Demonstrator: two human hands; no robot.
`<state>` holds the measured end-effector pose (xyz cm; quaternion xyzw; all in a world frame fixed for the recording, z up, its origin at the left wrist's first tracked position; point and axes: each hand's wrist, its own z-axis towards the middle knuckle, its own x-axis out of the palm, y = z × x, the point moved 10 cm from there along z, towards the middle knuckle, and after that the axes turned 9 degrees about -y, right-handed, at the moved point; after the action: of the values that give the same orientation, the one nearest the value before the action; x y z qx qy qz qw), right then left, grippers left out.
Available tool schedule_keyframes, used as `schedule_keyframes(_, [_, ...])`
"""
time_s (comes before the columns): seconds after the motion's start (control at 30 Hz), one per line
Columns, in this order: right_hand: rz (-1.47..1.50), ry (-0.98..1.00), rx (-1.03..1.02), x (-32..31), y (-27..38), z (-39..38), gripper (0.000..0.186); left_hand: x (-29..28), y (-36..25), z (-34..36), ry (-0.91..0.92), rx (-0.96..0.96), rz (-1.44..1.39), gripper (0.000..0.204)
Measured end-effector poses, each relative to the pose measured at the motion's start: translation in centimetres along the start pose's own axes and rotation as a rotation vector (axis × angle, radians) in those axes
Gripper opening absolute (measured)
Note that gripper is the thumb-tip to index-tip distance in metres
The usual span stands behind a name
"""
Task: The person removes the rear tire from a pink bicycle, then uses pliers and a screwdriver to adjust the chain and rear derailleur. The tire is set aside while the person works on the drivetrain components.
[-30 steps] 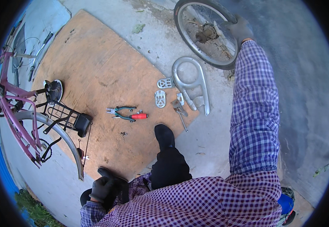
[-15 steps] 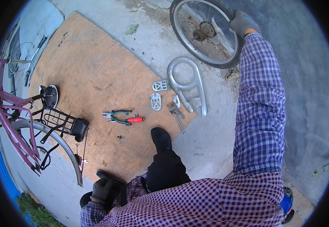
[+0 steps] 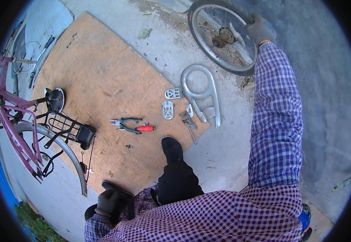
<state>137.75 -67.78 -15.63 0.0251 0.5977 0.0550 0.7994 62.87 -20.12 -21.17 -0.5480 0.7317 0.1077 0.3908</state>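
My right hand point(image 3: 261, 30), in a grey glove, reaches far forward with its fingers closed on the tyre of a bicycle wheel point(image 3: 219, 40). The wheel has a black tyre, a silver rim and a dirty hub. My gloved left hand point(image 3: 107, 202) rests by my bent left leg, its fingers curled and nothing visible in them. Beside the wheel, a bent silver tubular guard point(image 3: 215, 99) with a ring-shaped end lies partly on the concrete.
On the brown board point(image 3: 103, 60) lie pliers point(image 3: 123, 120), a red-handled screwdriver point(image 3: 145, 128), two slotted metal plates point(image 3: 173, 93) and small hardware. A pink bicycle frame point(image 3: 18, 101) with a black rear rack point(image 3: 68, 129) stands left. My shoe point(image 3: 171, 147) is on the board.
The whole view has shifted a little, moving the wheel and my right hand slightly right and down in the picture. Both hands keep their poses, the right still on the tyre.
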Motion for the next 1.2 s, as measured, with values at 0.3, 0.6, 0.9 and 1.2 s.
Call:
schedule_keyframes(0.3, [0.020, -0.088, 0.168, 1.9, -5.8, 0.3, 0.050, 0.0, 0.3, 1.5, -0.011, 0.000, 0.024, 0.037])
schedule_keyframes(0.6, [0.277, -0.230, 0.038, 1.4, -3.7, 1.7, 0.053, -1.2, 1.9, 1.9, -0.004, -0.035, 0.014, 0.036])
schedule_keyframes(0.9, [0.515, -0.415, 0.222, 0.4, -10.1, -2.1, 0.045, 2.8, 1.1, -0.7, -0.031, -0.013, 0.040, 0.037])
schedule_keyframes(1.2, [0.838, 0.189, 0.461, 5.0, -1.4, -26.7, 0.036, -0.2, 2.4, -12.0, -0.092, 0.123, 0.077, 0.030])
